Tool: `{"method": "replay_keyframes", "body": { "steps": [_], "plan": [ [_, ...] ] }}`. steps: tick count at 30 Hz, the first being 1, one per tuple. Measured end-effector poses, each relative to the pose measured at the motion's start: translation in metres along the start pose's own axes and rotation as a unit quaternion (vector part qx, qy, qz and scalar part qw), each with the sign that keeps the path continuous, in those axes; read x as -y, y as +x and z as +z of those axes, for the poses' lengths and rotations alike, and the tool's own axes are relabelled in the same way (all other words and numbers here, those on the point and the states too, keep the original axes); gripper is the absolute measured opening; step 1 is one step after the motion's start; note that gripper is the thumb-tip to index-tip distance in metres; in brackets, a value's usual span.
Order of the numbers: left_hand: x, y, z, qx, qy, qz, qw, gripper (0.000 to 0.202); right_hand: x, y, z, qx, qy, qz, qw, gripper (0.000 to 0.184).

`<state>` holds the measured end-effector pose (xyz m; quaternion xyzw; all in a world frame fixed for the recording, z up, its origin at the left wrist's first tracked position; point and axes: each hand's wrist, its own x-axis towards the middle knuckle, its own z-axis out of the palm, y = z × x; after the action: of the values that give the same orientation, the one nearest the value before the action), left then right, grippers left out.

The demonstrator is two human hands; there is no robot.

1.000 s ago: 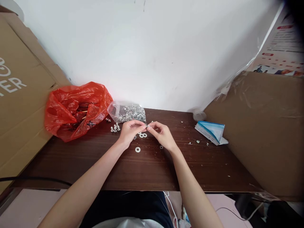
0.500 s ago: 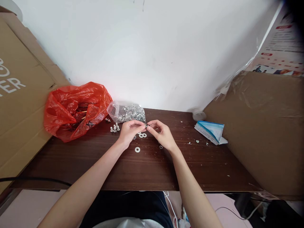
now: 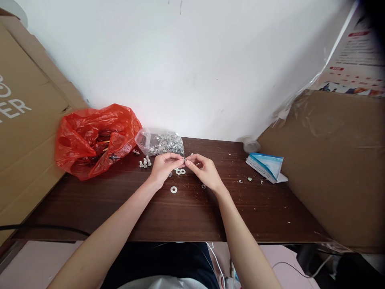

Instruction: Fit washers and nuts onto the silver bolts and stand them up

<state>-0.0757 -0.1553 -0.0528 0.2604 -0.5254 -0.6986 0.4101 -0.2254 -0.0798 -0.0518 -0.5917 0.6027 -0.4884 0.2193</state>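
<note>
Above the middle of the table, my left hand (image 3: 165,167) and my right hand (image 3: 204,169) meet fingertip to fingertip. Both pinch one small metal fastener (image 3: 184,159), mostly covered by the fingers, so its exact kind is hidden. Just below my left hand lie several flat washers (image 3: 182,171), with a single washer (image 3: 173,190) closer to me. A small nut (image 3: 203,186) rests under my right wrist. Left of my left hand, several bolts (image 3: 145,163) stand upright in a cluster. Behind the hands, a clear plastic bag (image 3: 165,142) holds many metal pieces.
A red plastic bag (image 3: 90,140) with dark contents sits at the left, beside a large cardboard box (image 3: 30,116). To the right are a blue and white packet (image 3: 266,166), a clear cup (image 3: 251,145) and another cardboard box (image 3: 327,160). Small scraps (image 3: 249,179) dot the brown table (image 3: 180,220).
My fingertips have closed in slightly around the fastener, and less of it shows between them. The hands stay in almost the same place; the things on the table have not moved.
</note>
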Motion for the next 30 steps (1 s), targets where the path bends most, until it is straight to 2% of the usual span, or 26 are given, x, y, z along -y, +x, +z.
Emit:
{"method": "replay_keyframes", "body": {
  "steps": [5,9,13,17,23,30],
  "plan": [
    [-0.0006,-0.0001,0.0007,0.001,-0.004,0.004,1.0,0.03,-0.0005,-0.0001,-0.0001,0.007,-0.01,-0.003,1.0,0.035],
    [-0.0012,-0.0004,0.0014,-0.003,-0.002,-0.001,1.0,0.031,-0.0006,-0.0002,-0.0003,0.004,-0.004,0.0,1.0,0.03],
    [-0.0015,-0.0001,0.0015,0.0,0.009,0.0,1.0,0.032,-0.001,-0.0001,0.0002,0.007,0.003,0.0,1.0,0.038],
    [-0.0019,0.0,0.0013,-0.009,0.016,0.002,1.0,0.031,0.0,-0.0001,0.0009,-0.005,0.026,0.001,1.0,0.026],
    [-0.0011,0.0001,0.0009,-0.008,0.027,0.014,1.0,0.028,-0.0005,0.0005,0.0021,-0.01,0.031,-0.006,0.999,0.023],
    [0.0012,0.0011,-0.001,0.007,0.078,0.057,0.995,0.025,-0.0012,0.0006,0.0018,-0.012,0.007,-0.017,1.0,0.022]
  ]
}}
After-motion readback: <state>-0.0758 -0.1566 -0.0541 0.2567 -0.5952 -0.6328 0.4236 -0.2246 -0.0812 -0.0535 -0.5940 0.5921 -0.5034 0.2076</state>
